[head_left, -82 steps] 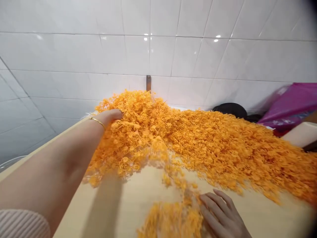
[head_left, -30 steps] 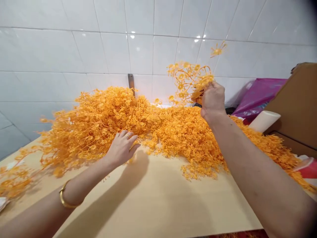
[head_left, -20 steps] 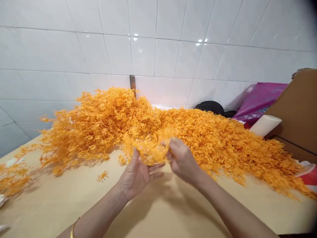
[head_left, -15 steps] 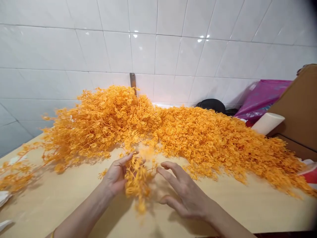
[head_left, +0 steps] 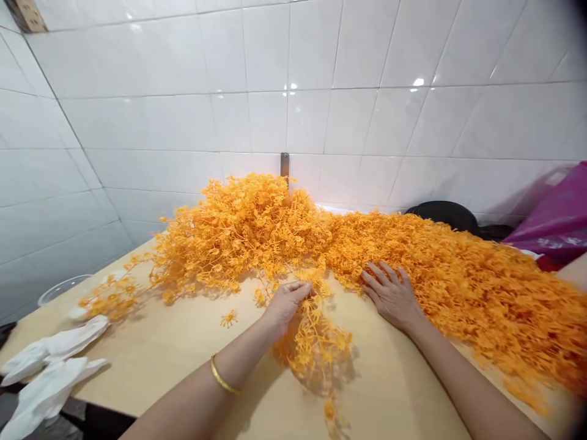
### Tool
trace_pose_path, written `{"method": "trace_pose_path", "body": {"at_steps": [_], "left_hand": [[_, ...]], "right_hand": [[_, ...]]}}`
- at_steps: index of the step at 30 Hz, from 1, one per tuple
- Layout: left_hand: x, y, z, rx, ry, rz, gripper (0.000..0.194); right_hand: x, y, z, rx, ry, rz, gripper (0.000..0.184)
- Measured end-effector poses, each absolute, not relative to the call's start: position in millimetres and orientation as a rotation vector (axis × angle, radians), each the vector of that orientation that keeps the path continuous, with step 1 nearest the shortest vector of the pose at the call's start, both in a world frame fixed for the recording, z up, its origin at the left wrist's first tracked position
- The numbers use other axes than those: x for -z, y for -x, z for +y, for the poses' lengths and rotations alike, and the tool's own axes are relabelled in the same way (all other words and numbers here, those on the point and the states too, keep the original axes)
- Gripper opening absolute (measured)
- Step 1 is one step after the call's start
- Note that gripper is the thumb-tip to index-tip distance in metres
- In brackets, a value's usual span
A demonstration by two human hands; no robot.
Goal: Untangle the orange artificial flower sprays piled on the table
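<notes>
Between its thumb and fingers, my left hand (head_left: 285,305) pinches an orange artificial flower sprig (head_left: 318,345), whose thin branches trail down over the table toward me. My right hand (head_left: 389,294) lies with fingers spread against the near edge of the right-hand pile of orange sprigs (head_left: 463,269). Its palm side is hidden, and no sprig shows in its grip. A taller, looser heap of the same orange sprigs (head_left: 243,226) rises beyond my left hand.
Crumpled white gloves (head_left: 59,366) lie at the table's left edge, near a clear round lid (head_left: 64,288). One loose orange bit (head_left: 228,318) sits on the wooden table (head_left: 169,354). Behind the right pile are a black rounded object (head_left: 444,215) and a purple bag (head_left: 557,214) by the tiled wall.
My right hand has gone from beside the held sprig to the right-hand pile. My left hand still holds the sprig, now lower on the table. The view has turned left.
</notes>
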State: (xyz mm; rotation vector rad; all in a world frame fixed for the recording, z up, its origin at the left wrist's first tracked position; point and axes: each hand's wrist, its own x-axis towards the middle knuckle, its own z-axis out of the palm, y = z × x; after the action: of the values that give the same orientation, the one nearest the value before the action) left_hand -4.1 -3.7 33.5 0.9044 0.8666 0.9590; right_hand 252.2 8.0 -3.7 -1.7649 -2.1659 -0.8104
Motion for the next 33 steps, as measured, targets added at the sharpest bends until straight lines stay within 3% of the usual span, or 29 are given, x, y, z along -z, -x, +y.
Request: {"method": "trace_pose_path", "body": {"at_steps": [8,12,15,18,22,24,33], "left_hand": [[-36.8,-8.6,25.3,-0.982,-0.945,0.636,0.01],[-33.1,-8.2,38.2,-1.052,-0.91,0.607,0.01],[-28.8,-5.6,40.8,-1.098,-0.938,0.629,0.008],[-25.5,-3.4,36.8,-1.091,-0.913,0.676,0.009],[-22.4,-3.5,27.0,-1.087,-0.899,0.787,0.01],[-20.5,-4.1,23.6,-1.091,-0.92,0.813,0.01],[-16.0,0.2,25.5,-0.969,-0.624,0.56,0.02]], "right_hand": [[-6.6,-236.3,12.4,0.716,1.935,-2.146,0.037],[-32.2,-218.6,-1.2,0.623,1.931,-2.183,0.038],[-58.3,-200.8,-10.2,0.573,1.82,-2.034,0.029],[-75.8,-178.5,-10.6,0.277,1.606,-1.779,0.026],[-72.3,-147.7,0.4,-0.502,1.308,-1.5,0.029],[-62.5,-135.8,6.6,-0.734,1.199,-1.451,0.029],[-24.0,-128.9,13.3,-0.826,1.204,-1.49,0.026]]}}
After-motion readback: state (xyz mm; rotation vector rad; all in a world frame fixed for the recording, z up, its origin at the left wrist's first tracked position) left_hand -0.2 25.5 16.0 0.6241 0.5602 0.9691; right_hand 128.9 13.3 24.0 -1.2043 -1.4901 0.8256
